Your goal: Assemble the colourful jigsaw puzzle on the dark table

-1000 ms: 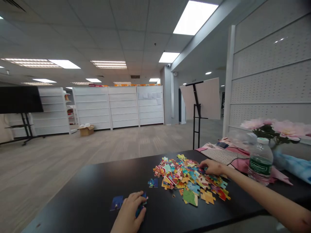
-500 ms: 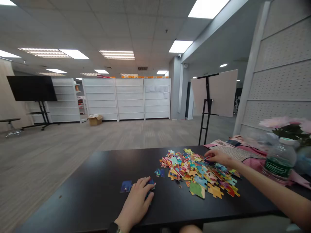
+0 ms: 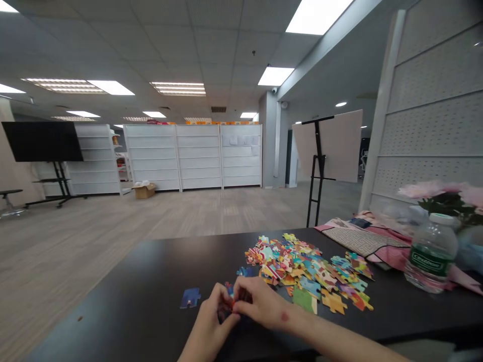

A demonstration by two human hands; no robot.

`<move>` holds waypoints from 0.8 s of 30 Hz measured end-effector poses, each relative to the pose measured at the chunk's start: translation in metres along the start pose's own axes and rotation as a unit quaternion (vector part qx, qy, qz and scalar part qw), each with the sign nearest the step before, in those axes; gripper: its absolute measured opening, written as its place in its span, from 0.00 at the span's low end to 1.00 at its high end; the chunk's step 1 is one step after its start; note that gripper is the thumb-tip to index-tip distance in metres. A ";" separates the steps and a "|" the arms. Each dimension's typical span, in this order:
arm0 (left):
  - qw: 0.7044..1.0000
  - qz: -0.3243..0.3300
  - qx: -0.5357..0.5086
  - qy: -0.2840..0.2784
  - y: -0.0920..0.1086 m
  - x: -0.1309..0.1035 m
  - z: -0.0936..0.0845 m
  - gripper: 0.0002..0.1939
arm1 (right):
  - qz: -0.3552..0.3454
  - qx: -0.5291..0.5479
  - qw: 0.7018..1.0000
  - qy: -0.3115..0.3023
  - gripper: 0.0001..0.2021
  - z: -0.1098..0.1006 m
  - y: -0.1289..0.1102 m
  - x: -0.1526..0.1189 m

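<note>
Low over the dark table, my left hand (image 3: 212, 322) and my right hand (image 3: 262, 305) meet, with fingers and thumbs pinched together. Between them shows a bit of a blue and red puzzle piece (image 3: 229, 288); the fingers hide most of it, so I cannot make out whether it is one piece or more. A lone blue puzzle piece (image 3: 190, 298) lies flat, left of my left hand. Behind my right hand another blue piece (image 3: 246, 272) lies partly covered. The heap of colourful puzzle pieces (image 3: 290, 259) spreads to the right, beyond my right forearm.
A clear bottle with a green label (image 3: 430, 256) stands at the right, beside pink cloth (image 3: 396, 245) and pink flowers (image 3: 426, 189). Past the black table (image 3: 151, 281) are an easel-like board stand (image 3: 318, 166), white shelves (image 3: 199, 156) and a cardboard box (image 3: 144, 190).
My right hand has come from the heap's far right side to my left hand, and now pinches. My left hand has curled from lying over a blue piece to pinching.
</note>
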State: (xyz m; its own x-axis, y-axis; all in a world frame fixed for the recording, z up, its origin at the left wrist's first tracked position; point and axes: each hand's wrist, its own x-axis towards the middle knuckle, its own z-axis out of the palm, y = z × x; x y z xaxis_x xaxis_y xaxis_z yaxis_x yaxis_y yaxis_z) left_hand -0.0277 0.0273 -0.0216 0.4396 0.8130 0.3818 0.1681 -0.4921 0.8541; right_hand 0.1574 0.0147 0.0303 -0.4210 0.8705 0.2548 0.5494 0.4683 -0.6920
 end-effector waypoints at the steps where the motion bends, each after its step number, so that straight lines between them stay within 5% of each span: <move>1: 1.000 -0.002 -0.015 0.016 -0.004 0.000 -0.002 0.13 | 0.002 0.002 1.000 0.008 0.04 0.009 0.000 0.004; 5: 0.999 -0.002 -0.009 0.036 -0.006 0.001 -0.016 0.22 | 0.012 -0.032 0.999 0.025 0.06 -0.002 0.018 0.030; 10: 0.993 -0.013 0.027 0.112 0.004 0.011 -0.030 0.12 | 0.113 -0.149 0.978 0.088 0.11 -0.087 0.083 0.081; 13: 0.981 -0.020 -0.023 0.194 0.004 0.019 -0.034 0.08 | 0.200 -0.204 0.957 0.053 0.12 -0.124 0.126 0.099; 18: 0.974 -0.017 -0.026 0.226 0.000 0.023 -0.035 0.06 | 0.288 -0.240 0.927 -0.018 0.12 -0.130 0.174 0.106; 24: 0.977 -0.023 -0.019 0.211 0.007 0.012 -0.033 0.06 | 0.317 -0.235 0.919 -0.014 0.14 -0.150 0.194 0.113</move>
State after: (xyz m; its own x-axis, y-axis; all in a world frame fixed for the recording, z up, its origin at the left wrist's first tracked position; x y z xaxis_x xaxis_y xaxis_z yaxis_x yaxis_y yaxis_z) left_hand -0.0505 0.0441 0.0005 0.0279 0.8935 0.4482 0.1421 -0.4474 0.8830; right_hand 0.3249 0.2265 0.0262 0.0772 0.9897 -0.1207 0.9388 -0.1129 -0.3254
